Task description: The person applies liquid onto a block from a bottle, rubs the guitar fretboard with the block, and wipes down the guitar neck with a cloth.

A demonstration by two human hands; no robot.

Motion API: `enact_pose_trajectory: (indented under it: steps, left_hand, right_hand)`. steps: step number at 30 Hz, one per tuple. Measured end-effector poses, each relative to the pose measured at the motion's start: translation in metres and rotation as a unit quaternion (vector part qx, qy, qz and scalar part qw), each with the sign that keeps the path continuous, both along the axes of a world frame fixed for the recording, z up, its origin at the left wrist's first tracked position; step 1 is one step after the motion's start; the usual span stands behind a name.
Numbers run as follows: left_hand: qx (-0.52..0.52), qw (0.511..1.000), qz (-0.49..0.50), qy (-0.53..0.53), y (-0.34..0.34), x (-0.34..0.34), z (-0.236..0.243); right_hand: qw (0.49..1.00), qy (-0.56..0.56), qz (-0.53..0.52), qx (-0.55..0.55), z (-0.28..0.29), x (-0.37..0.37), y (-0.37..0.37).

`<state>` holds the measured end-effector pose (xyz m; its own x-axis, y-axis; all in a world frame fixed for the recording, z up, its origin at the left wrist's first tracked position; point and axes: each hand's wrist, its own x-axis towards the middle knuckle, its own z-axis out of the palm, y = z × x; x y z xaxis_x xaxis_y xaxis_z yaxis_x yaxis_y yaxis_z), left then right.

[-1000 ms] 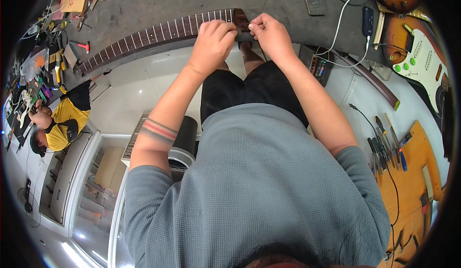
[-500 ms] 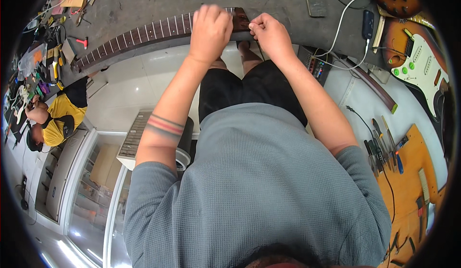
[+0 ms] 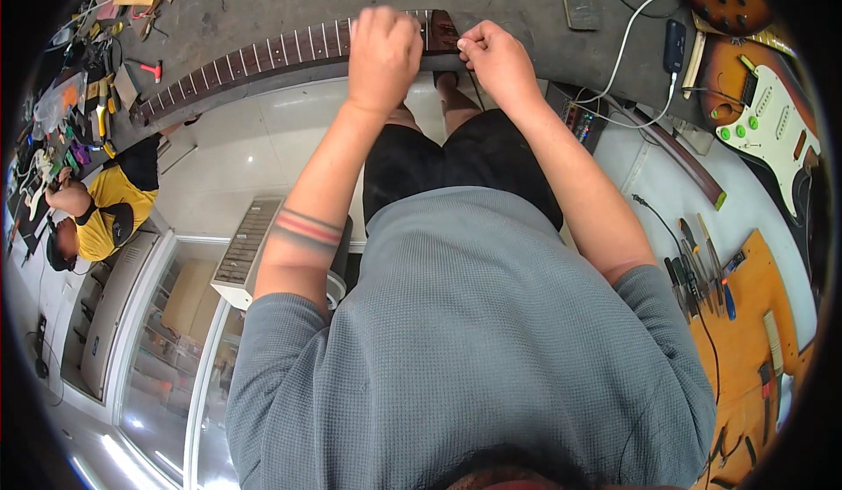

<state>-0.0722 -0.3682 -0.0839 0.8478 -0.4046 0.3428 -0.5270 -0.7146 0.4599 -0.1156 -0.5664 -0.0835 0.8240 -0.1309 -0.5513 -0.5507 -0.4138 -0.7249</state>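
A long dark fretted guitar neck (image 3: 289,49) with pale metal frets lies along the bench's near edge, its right end a plainer dark brown block (image 3: 443,32). Over the neck, close to that end, my left hand (image 3: 384,58) is closed with its fingers curled down; the fingertips are blurred, and anything in them is hidden. Just right of the neck's end, my right hand (image 3: 502,64) makes a pinch of thumb and forefinger. A thin dark strand (image 3: 477,93) hangs below that pinch and seems to come from it.
A small dark square block (image 3: 580,14) and a white cable (image 3: 627,47) lie on the bench to the right. Sunburst guitar bodies (image 3: 745,78) stand at far right. Tools and a red-headed hammer (image 3: 156,71) crowd the left. A person in yellow (image 3: 118,209) works at far left.
My left hand stays over the neck with its fingers still blurred by motion. My right hand keeps its pinch and has barely shifted; the whole view has tilted slightly.
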Motion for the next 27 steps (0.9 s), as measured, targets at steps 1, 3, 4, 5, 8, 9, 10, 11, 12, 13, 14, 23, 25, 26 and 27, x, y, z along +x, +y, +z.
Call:
enact_pose_trajectory:
  steps: [1,3,4,5,8,9,10,11,12,13,14,23,25,26,27]
  left_hand:
    - [-0.013,1.0,-0.018,0.016,0.005,-0.012,0.001]
    - [-0.016,0.999,-0.022,0.017,0.012,-0.024,0.003]
    - [-0.02,0.999,-0.025,0.02,0.012,-0.026,0.004]
    - [-0.006,1.0,-0.012,0.027,0.011,-0.018,0.002]
    - [-0.001,0.999,0.021,-0.029,0.001,0.015,-0.002]
    - [-0.008,0.999,0.026,-0.028,-0.002,0.014,-0.002]
    - [-0.01,0.999,0.026,-0.028,-0.001,0.007,-0.002]
    - [-0.016,1.0,0.009,-0.007,0.002,-0.009,0.0]
    - [-0.022,1.0,-0.007,0.014,0.006,-0.023,0.002]
    - [-0.037,0.999,-0.014,0.011,0.011,-0.03,0.002]
    - [-0.038,0.999,-0.013,0.01,0.015,-0.029,-0.001]
    - [-0.037,0.999,-0.02,-0.007,0.022,-0.012,-0.002]
    - [-0.019,0.999,-0.028,0.008,0.049,-0.013,0.003]
    - [-0.008,1.0,0.016,-0.008,0.064,-0.007,0.003]
    - [0.005,0.997,0.074,-0.029,0.082,-0.001,0.004]
  right_hand:
    - [1.0,0.0,-0.003,-0.001,0.0,0.0,0.0]
    - [1.0,-0.005,-0.001,-0.004,0.0,-0.001,-0.001]
    - [1.0,-0.007,0.003,-0.008,0.0,-0.001,-0.001]
    - [1.0,-0.007,0.003,-0.009,0.0,0.001,-0.002]
    - [1.0,-0.003,0.012,-0.002,0.004,0.001,0.005]
    - [1.0,-0.002,0.008,-0.001,0.003,0.001,0.003]
    - [1.0,-0.003,0.005,0.0,0.003,0.001,0.001]
    - [1.0,-0.004,0.005,-0.001,0.002,0.001,0.0]
    - [1.0,-0.007,0.005,-0.004,0.003,0.0,-0.001]
    - [1.0,-0.011,0.005,-0.008,0.002,-0.001,-0.001]
    - [1.0,-0.012,0.006,-0.008,0.002,-0.002,-0.001]
    - [1.0,-0.015,0.003,0.001,-0.007,-0.002,-0.002]
    - [1.0,-0.013,-0.001,0.0,-0.007,-0.002,-0.003]
    - [1.0,-0.015,0.0,-0.001,-0.007,-0.002,-0.005]
    - [1.0,-0.011,0.001,0.005,-0.008,0.0,-0.002]
